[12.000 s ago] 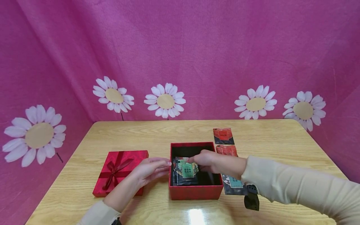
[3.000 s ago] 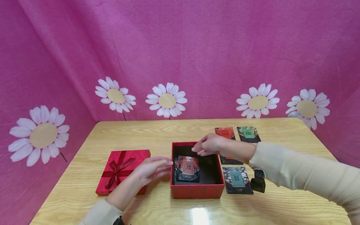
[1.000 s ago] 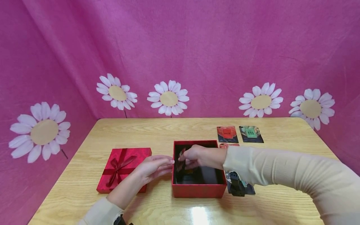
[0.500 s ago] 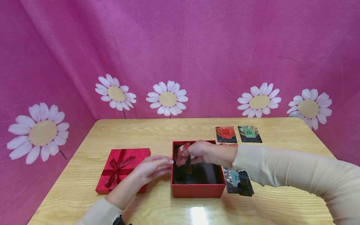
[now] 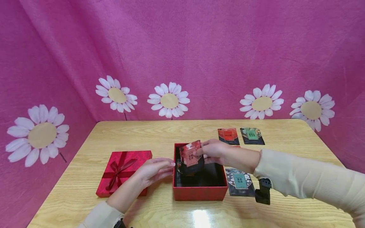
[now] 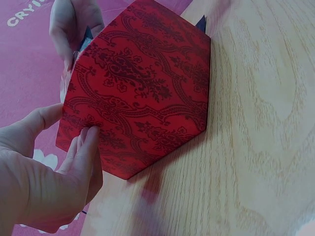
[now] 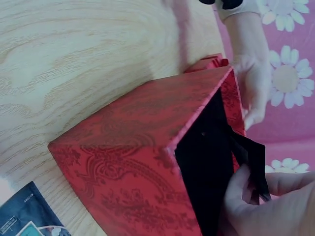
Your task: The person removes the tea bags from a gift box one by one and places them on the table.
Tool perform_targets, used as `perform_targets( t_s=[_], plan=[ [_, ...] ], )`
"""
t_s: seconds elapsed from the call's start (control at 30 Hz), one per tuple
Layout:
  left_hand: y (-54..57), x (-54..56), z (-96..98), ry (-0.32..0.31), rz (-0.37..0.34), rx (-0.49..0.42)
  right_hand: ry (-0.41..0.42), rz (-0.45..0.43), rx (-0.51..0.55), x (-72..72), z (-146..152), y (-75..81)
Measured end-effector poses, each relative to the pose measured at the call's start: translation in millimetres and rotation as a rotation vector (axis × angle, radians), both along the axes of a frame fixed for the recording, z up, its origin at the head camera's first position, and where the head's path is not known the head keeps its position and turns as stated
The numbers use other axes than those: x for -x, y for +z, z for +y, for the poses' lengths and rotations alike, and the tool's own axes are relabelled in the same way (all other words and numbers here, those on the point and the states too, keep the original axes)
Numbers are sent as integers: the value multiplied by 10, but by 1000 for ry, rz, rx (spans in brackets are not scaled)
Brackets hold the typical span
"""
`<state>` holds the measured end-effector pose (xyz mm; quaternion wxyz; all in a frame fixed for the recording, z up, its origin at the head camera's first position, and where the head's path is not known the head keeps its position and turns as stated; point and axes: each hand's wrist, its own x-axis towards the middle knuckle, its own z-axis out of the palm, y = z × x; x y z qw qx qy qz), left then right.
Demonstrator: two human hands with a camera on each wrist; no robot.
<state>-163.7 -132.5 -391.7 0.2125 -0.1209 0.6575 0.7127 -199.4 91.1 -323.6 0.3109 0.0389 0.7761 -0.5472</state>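
Observation:
My right hand pinches a red and black tea sachet by its right side, tilted over the open red gift box. The sachet's dark back shows at the box mouth in the right wrist view. Under it, part of another dark sachet shows along the box's left inner wall. My left hand holds the box's left wall, thumb at the rim. In the left wrist view, the fingertips lie against the patterned outer wall.
The red lid with its ribbon bow lies left of the box. To the right lie a red sachet, a green-labelled one and a teal-labelled one. Another is mostly hidden under my right forearm. Pink cloth stands behind the table.
The green-labelled sachet left the box for the table's back right. My right hand then reached in, took the red and black sachet and lifted it up and right. My left hand stays put.

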Motion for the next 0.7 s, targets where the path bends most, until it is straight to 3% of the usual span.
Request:
perform_targets(
  t_s=[0.37, 0.57, 0.7],
  plan=[
    [-15, 4, 28, 41, -16, 21, -23, 29, 40, -34, 228, 96],
    [-23, -2, 34, 49, -14, 14, 20, 107, 11, -87, 378, 165],
    [-22, -9, 33, 52, -11, 20, 44, 128, 61, -121, 485, 216]
  ],
)
